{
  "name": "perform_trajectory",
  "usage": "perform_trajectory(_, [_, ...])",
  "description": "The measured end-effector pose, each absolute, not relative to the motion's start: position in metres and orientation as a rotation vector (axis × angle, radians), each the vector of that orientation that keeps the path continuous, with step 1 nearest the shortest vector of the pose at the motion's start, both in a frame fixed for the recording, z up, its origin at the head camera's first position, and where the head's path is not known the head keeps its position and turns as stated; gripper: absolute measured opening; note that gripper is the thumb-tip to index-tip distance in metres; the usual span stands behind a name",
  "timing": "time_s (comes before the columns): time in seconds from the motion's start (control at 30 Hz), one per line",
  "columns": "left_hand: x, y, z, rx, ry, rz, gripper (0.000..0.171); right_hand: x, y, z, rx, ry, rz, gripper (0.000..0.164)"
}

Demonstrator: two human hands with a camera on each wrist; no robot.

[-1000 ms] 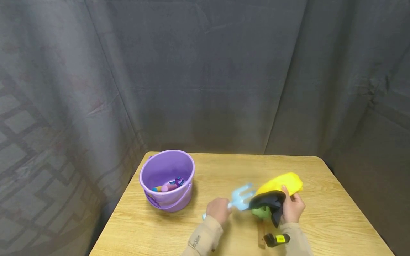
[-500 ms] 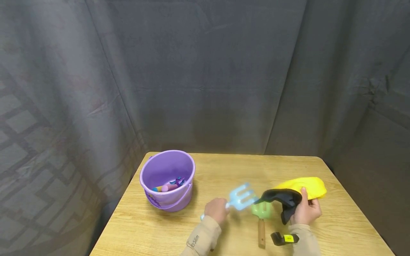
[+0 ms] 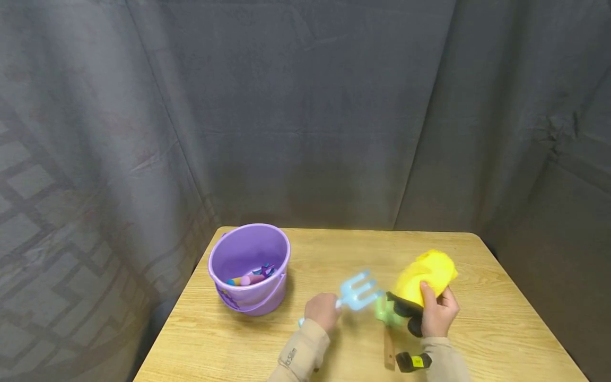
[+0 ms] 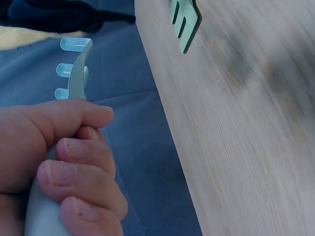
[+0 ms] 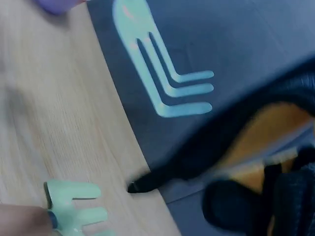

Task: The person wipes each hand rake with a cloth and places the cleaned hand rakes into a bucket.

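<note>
My left hand (image 3: 322, 312) grips the handle of a light blue hand fork (image 3: 357, 293), its fingers curled round it, with the three tines pointing right. In my right hand (image 3: 439, 313) is a soft yellow glove (image 3: 426, 276) with black fingers, pinched between thumb and fingers and held above the table. The black fingers hang down close to the blue tines. Below them a green hand fork (image 3: 385, 309) with a wooden handle (image 3: 389, 347) lies on the table, partly covered by the glove. In the right wrist view the glove's black finger (image 5: 182, 162) is blurred.
On the left of the wooden table (image 3: 229, 347) stands a purple bucket (image 3: 267, 302), holding a pink cylinder (image 3: 253, 279) and other small coloured pieces. A black wrist camera (image 3: 406, 362) with a yellow label sits at my right wrist. Grey curtains (image 3: 305, 116) hang around the table.
My right hand swung right with the glove, then back left, and the glove is now tilted up with its black fingers drooping. My left hand and the blue fork have barely moved.
</note>
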State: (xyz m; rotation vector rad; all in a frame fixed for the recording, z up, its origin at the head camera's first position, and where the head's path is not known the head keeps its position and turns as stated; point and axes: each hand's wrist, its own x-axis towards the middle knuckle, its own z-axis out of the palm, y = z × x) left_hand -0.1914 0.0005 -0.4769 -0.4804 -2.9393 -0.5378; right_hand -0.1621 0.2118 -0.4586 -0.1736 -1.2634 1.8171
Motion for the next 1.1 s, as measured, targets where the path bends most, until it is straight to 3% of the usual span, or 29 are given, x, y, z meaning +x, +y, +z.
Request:
perform_trajectory(0.17, [-0.19, 0.003, -0.474, -0.488, -2.943, -0.502, 0.026, -0.163, 0.199, -0.461, 0.127, -1.584, 1.766, 0.038])
perform_trajectory(0.4, [-0.19, 0.008, -0.472, -0.515, -2.946, -0.467, 0.028, -0.173, 0.184, -0.475, 0.41, -1.965, 1.464, 0.023])
perform_trajectory(0.5, [-0.189, 0.009, -0.473, -0.506, -2.967, -0.452, 0.027, -0.175, 0.178, -0.481, 0.431, -2.154, 1.301, 0.026])
perform_trajectory(0.73, [-0.185, 0.013, -0.474, -0.525, -2.893, -0.331, 0.019, -0.179, 0.167, -0.492, 0.426, -2.427, 0.95, 0.053])
perform_trajectory(1.1, [-0.181, 0.014, -0.472, -0.519, -2.875, -0.341, 0.02, -0.183, 0.165, -0.492, 0.217, -2.575, 0.841, 0.058])
